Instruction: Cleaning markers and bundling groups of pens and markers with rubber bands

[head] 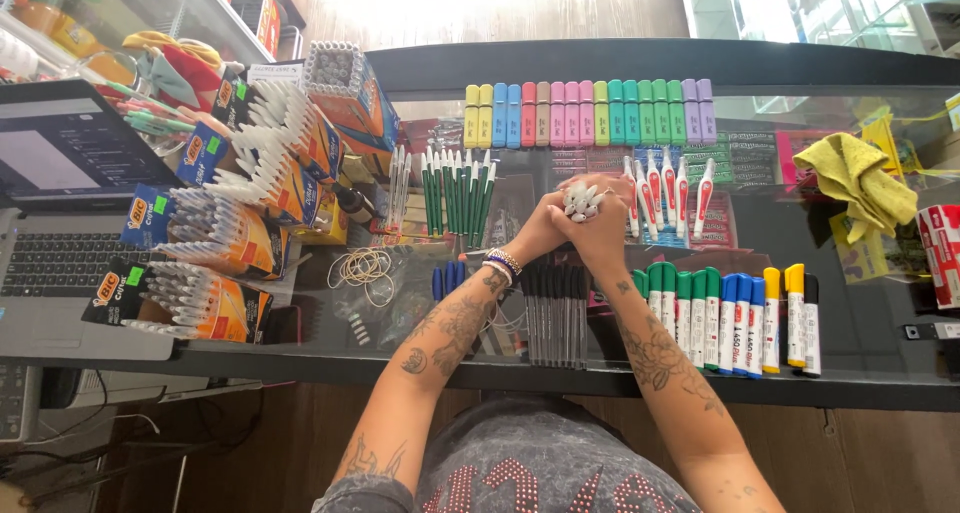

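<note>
Both hands, left (540, 231) and right (600, 228), clasp a bundle of pens (581, 201), barrels hidden. Black pens (556, 313) reach the counter's edge (560, 378); little bare glass left.

left hand (540, 228), right hand (598, 228), clasped together

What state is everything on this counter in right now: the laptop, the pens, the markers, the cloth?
Laptop: open, screen lit.
Bundle of pens: gripped upright by left hand and right hand.
Highlighters: capped, in a row.
Markers: capped, side by side.
Yellow cloth: crumpled.
Rubber bands: loose.
</note>
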